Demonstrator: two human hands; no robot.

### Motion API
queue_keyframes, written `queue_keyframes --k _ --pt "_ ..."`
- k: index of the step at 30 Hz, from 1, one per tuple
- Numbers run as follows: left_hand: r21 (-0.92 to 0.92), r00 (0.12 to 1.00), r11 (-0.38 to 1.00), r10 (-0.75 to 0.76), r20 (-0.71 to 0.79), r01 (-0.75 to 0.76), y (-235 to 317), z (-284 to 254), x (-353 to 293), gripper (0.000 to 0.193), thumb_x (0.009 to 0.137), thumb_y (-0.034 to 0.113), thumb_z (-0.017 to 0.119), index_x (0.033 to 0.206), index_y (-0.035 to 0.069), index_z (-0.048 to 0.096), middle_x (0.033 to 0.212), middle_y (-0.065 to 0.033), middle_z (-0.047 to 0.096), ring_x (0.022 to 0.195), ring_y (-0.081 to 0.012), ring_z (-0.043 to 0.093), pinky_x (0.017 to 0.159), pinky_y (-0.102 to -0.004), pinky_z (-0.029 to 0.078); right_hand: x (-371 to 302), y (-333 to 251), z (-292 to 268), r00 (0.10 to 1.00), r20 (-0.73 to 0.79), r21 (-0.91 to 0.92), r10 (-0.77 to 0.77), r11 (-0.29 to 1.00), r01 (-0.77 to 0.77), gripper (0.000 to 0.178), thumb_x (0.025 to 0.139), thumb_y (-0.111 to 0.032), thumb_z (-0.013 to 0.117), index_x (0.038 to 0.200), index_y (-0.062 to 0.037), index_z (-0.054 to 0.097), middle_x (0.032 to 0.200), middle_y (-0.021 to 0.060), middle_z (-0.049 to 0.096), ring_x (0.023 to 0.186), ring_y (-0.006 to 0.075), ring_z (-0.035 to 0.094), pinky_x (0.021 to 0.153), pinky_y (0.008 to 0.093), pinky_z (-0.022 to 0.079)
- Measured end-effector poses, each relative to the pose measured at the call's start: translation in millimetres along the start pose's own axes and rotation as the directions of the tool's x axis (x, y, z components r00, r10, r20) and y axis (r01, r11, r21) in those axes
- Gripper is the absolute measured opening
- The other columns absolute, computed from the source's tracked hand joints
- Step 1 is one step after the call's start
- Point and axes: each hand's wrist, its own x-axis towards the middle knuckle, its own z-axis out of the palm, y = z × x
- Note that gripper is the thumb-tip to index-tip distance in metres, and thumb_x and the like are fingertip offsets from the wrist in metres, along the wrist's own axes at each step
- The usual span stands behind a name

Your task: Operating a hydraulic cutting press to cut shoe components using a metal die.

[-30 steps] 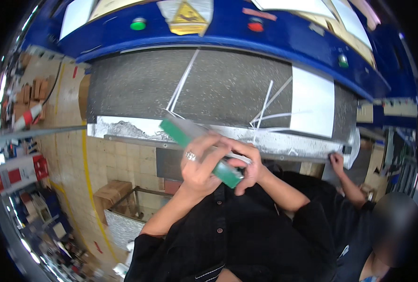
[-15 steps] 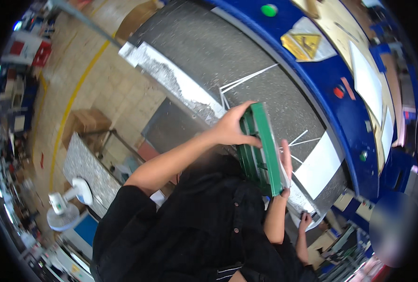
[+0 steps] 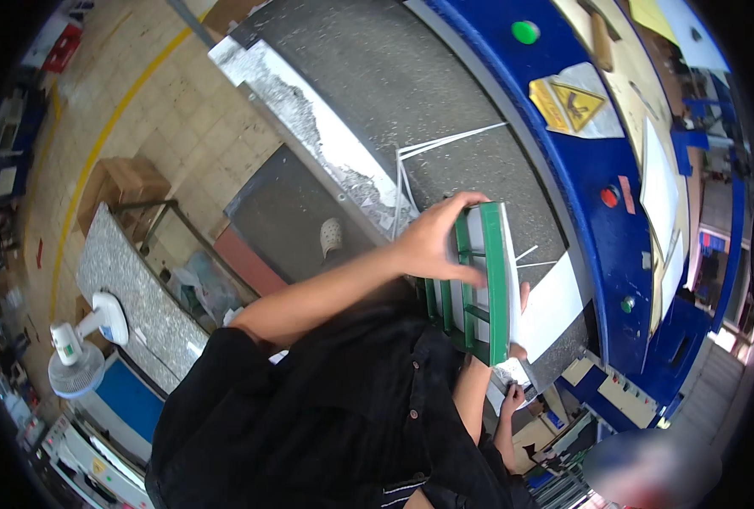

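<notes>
A green frame (image 3: pixel 496 280), split by crossbars into several compartments, stands tilted on edge in front of my chest. White sheet material (image 3: pixel 509 242) lines its far face. My left hand (image 3: pixel 440 242) grips the upper left corner, the thumb inside a compartment and the fingers over the top edge. Low on the far side, my right hand (image 3: pixel 518 349) backs the frame; the frame and white sheet hide most of it, leaving only some fingers in sight. Beyond the frame, thin white strips (image 3: pixel 449 144) and a white sheet (image 3: pixel 555 310) lie on the dark work surface (image 3: pixel 368 76).
A blue machine panel (image 3: pixel 555 170) with green and red buttons and a yellow warning sign (image 3: pixel 578 103) borders the surface. White scraps cover the near ledge (image 3: pixel 296 110). Left are a speckled table (image 3: pixel 131 297), a fan (image 3: pixel 75 365) and a cardboard box (image 3: pixel 122 187). Another person's hand (image 3: pixel 511 397) is lower right.
The view has shifted. The green frame has turned so more of its compartments show, and it sits slightly further right in view. Both hands still hold it.
</notes>
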Motion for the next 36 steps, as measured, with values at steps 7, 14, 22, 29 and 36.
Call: queue_keyframes --k 7,14,22,29,36 --pt "0.042 0.99 0.995 -0.099 0.104 0.095 -54 23 6 0.108 0.058 0.032 0.098 0.144 0.001 0.04 0.135 -0.0189 0.056 0.129 -0.0319 0.053 0.107 -0.0404 0.043 -5 -18 -16 0.969 -0.248 -0.23 -0.004 0.972 -0.055 0.133 0.061 -0.098 0.051 0.152 -0.0023 0.034 0.146 0.0222 0.048 0.135 0.0362 0.046 0.116 0.0511 0.034" --pt "0.229 0.894 0.898 -0.284 -0.348 0.375 -34 92 34 0.096 0.046 0.035 0.101 0.12 -0.001 0.049 0.113 -0.0227 0.061 0.109 -0.0373 0.06 0.093 -0.0454 0.048 -48 39 -85 0.924 -0.382 -0.349 -0.025 0.93 -0.119 0.125 0.063 -0.099 0.048 0.145 -0.0043 0.044 0.143 0.0096 0.051 0.131 0.029 0.049 0.112 0.0466 0.039" --pt "0.27 0.872 0.875 -0.277 -0.404 0.403 -69 112 55 0.075 0.056 0.011 0.09 0.116 -0.004 0.048 0.103 -0.024 0.061 0.1 -0.0392 0.061 0.09 -0.044 0.047 5 -4 -60 0.887 -0.457 -0.085 0.072 0.989 -0.124 0.071 0.101 -0.049 0.049 0.151 -0.0026 0.032 0.145 0.0159 0.049 0.136 0.0311 0.047 0.114 0.0461 0.038" --pt "0.432 0.962 0.882 -0.075 -0.263 0.187 -22 173 65 0.062 0.055 0.01 0.098 0.098 -0.008 0.057 0.097 -0.0145 0.063 0.086 -0.0246 0.059 0.078 -0.0412 0.052 29 -23 -108 0.99 -0.043 0.06 0.134 0.99 -0.131 0.077 0.089 -0.043 0.072 0.148 -0.0024 0.045 0.141 0.0055 0.054 0.13 0.0189 0.049 0.111 0.0367 0.036" --pt "0.392 0.894 0.863 -0.134 -0.428 0.317 -23 207 44 0.09 0.05 0.013 0.099 0.125 -0.006 0.053 0.116 -0.0223 0.066 0.102 -0.034 0.066 0.093 -0.0445 0.051 32 -90 -92 0.985 -0.1 -0.08 0.14 0.986 -0.149 0.057 0.099 -0.037 0.065 0.138 0.0033 0.053 0.128 0.0048 0.061 0.114 0.0122 0.054 0.099 0.0285 0.044"
